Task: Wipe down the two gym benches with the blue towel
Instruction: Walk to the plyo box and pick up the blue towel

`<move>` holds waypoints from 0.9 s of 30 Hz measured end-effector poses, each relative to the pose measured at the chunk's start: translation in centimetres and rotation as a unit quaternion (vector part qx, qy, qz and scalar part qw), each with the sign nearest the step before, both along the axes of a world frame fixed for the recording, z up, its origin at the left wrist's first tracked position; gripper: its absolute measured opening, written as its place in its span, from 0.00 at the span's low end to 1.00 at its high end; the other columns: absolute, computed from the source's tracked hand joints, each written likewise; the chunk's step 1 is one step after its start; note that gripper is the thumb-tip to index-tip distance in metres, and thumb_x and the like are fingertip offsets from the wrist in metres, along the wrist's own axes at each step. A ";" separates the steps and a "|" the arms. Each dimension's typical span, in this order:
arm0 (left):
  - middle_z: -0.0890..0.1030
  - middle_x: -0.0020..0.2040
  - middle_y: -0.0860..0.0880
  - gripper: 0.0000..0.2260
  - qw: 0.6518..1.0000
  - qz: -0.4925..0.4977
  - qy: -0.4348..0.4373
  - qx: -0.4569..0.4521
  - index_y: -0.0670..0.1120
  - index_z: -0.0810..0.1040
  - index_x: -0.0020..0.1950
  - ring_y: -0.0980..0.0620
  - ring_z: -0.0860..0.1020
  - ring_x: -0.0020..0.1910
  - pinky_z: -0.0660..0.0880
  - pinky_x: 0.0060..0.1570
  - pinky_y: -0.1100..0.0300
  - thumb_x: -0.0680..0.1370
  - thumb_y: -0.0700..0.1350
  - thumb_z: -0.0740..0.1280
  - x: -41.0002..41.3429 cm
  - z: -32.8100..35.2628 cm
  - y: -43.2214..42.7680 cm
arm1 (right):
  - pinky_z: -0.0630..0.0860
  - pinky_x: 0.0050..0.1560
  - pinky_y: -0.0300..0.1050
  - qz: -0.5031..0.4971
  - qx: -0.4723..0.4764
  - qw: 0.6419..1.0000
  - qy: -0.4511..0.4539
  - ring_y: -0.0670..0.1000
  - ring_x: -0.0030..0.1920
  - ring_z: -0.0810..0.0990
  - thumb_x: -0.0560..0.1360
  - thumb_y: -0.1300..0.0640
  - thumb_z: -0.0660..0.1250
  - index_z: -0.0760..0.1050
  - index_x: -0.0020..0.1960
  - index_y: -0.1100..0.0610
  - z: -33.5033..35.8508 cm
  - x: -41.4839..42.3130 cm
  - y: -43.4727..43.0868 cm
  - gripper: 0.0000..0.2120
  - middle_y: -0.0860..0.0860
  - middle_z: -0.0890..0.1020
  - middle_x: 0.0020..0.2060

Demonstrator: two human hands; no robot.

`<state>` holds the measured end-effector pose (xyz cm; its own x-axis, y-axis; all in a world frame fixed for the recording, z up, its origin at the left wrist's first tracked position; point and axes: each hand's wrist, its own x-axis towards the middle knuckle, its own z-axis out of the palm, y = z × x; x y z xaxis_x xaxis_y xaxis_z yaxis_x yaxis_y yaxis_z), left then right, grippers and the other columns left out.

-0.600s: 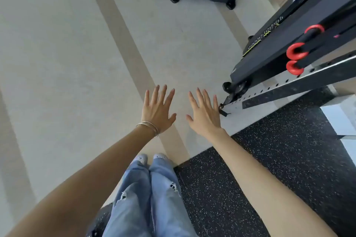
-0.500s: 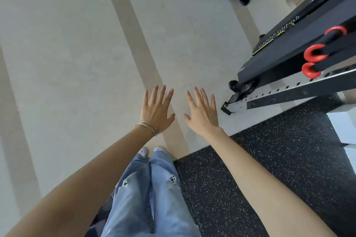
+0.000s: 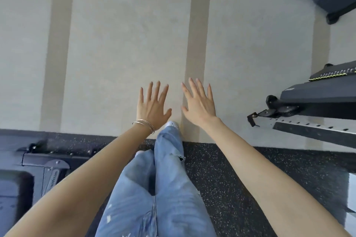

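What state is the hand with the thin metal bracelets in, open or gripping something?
Open: the left hand wearing thin metal bracelets has straight, spread fingers and holds nothing.

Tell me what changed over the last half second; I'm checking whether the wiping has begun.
The view swung left: the dark machine slid toward the right edge, its red hooks left the frame, and a grey machine base appeared lower left. One white shoe stepped ahead. Left hand and right hand stayed spread, holding nothing.

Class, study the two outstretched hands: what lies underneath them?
Below the left hand and right hand, both open and empty, lies pale floor crossed by a tan stripe. A white shoe peeks out beside the left wrist; jeans cover the rest of it.
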<state>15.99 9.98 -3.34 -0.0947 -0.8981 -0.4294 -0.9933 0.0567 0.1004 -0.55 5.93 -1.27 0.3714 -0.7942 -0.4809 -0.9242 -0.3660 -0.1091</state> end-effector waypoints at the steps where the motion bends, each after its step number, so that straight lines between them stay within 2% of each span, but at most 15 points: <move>1: 0.49 0.78 0.44 0.35 1.000 0.020 -0.001 0.003 0.49 0.46 0.78 0.42 0.47 0.77 0.46 0.73 0.41 0.77 0.60 0.56 1.0 0.0 1.0 | 0.43 0.74 0.62 0.019 0.001 1.000 -0.005 0.56 0.77 0.44 0.78 0.45 0.58 0.44 0.77 0.51 0.1 1.1 0.2 0.35 0.54 0.47 0.77; 6: 0.50 0.78 0.44 0.35 0.993 0.115 -0.007 0.006 0.49 0.45 0.78 0.43 0.48 0.77 0.47 0.73 0.41 0.77 0.60 0.56 5.9 0.3 6.6 | 0.42 0.74 0.61 0.127 0.015 0.992 -0.005 0.56 0.77 0.43 0.77 0.46 0.59 0.45 0.77 0.51 0.8 7.2 2.1 0.35 0.54 0.47 0.77; 14: 0.52 0.78 0.43 0.35 0.963 0.270 -0.010 -0.007 0.49 0.47 0.78 0.42 0.50 0.77 0.49 0.73 0.41 0.76 0.60 0.57 12.1 2.3 16.4 | 0.43 0.74 0.61 0.291 0.012 0.957 -0.018 0.56 0.77 0.45 0.77 0.45 0.59 0.47 0.77 0.50 2.6 16.4 8.1 0.34 0.55 0.47 0.77; 27: 0.53 0.78 0.43 0.34 0.896 0.442 -0.027 -0.033 0.49 0.49 0.77 0.42 0.50 0.77 0.49 0.73 0.41 0.76 0.61 0.56 21.1 5.1 31.8 | 0.43 0.74 0.60 0.495 0.005 0.869 0.009 0.54 0.77 0.44 0.78 0.45 0.57 0.46 0.77 0.49 4.5 29.6 21.1 0.32 0.53 0.47 0.77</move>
